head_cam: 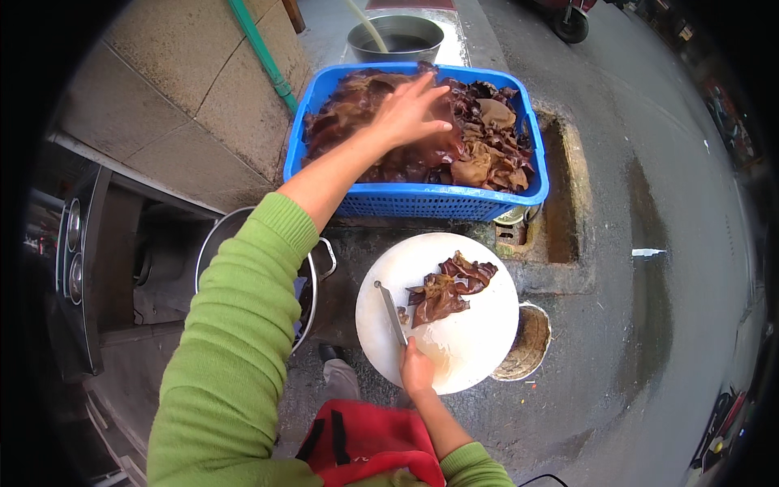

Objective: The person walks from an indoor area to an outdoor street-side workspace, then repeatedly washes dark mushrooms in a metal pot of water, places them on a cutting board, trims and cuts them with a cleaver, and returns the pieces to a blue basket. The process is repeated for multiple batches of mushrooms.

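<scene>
A blue plastic basket (420,196) heaped with wet, dark brown wood ear mushrooms (481,161) stands in front of me. Over the heap reaches my left hand (414,112), fingers spread; it shows no piece in its grasp. Nearer my body, my right hand (417,368) grips the handle of a knife (391,313) with its blade pointing away from me. That blade lies over the left part of a round white cutting board (481,356). Right of it, pieces of wood ear (441,298) rest on the board, with a small scrap (403,315) close beside the blade.
A metal basin (395,36) with a hose in it stands behind the basket. Left of the board is a large metal pot (313,304), partly behind my left sleeve. A worn bucket (529,347) sits at the board's right edge. A tiled wall (182,109) rises on the left.
</scene>
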`<state>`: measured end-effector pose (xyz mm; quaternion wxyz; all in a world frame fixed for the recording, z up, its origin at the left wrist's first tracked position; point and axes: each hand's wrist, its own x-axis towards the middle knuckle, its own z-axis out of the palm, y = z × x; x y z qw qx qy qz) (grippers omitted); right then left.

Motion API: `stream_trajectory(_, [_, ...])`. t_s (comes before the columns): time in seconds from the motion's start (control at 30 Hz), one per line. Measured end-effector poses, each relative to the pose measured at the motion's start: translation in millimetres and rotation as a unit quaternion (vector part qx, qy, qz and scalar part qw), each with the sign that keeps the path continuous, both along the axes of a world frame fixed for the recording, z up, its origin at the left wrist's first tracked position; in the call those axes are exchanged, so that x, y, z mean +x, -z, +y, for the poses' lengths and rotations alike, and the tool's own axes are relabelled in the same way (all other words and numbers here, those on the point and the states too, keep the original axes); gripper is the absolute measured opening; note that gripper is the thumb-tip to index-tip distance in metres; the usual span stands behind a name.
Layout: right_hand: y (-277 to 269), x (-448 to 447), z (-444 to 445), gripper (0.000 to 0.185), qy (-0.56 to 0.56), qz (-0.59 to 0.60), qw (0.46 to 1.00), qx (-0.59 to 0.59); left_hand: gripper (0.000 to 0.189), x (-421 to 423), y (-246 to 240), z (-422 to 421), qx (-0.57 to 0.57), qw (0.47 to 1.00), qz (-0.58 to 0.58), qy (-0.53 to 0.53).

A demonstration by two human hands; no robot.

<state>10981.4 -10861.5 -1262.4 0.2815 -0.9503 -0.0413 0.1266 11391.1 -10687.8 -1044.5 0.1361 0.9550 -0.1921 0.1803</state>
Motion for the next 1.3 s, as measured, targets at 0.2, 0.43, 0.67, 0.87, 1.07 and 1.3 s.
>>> stream_trajectory(0.2, [-5.2,-4.0,3.1,0.019,-0.009,0.013,1.000,-0.005,0.060,37.2,116.9,-11.5,0.106,0.968,0.219,-0.058])
stream_trajectory(0.43, [-13.8,-0.9,-5.9,0.015,0.013,0.048,0.998,0.046,0.028,-40.6,72.2,-23.5,0.000,0.990,-0.118,0.076])
stream_trajectory(0.67, [-66.3,-55.0,-92.0,0.013,0.124,0.021,0.988,0.090,0.038,-203.1,137.5,-61.0,0.051,0.919,0.382,-0.077])
stream_trajectory(0.87, [-78.8,-50.7,-128.6,0.016,0.214,-0.026,0.975,0.055,0.040,-259.4,214.1,-92.8,-0.053,0.865,0.467,-0.174])
stream_trajectory(1.07, [-84.1,-12.9,-118.6,0.015,0.196,-0.064,0.975,0.087,0.034,-301.5,226.9,-97.7,-0.160,0.913,0.334,-0.173])
stream_trajectory(1.3, [-101.4,6.8,-97.9,0.012,0.168,-0.039,0.983,0.060,0.029,-324.8,176.7,-69.9,-0.316,0.888,0.317,-0.103])
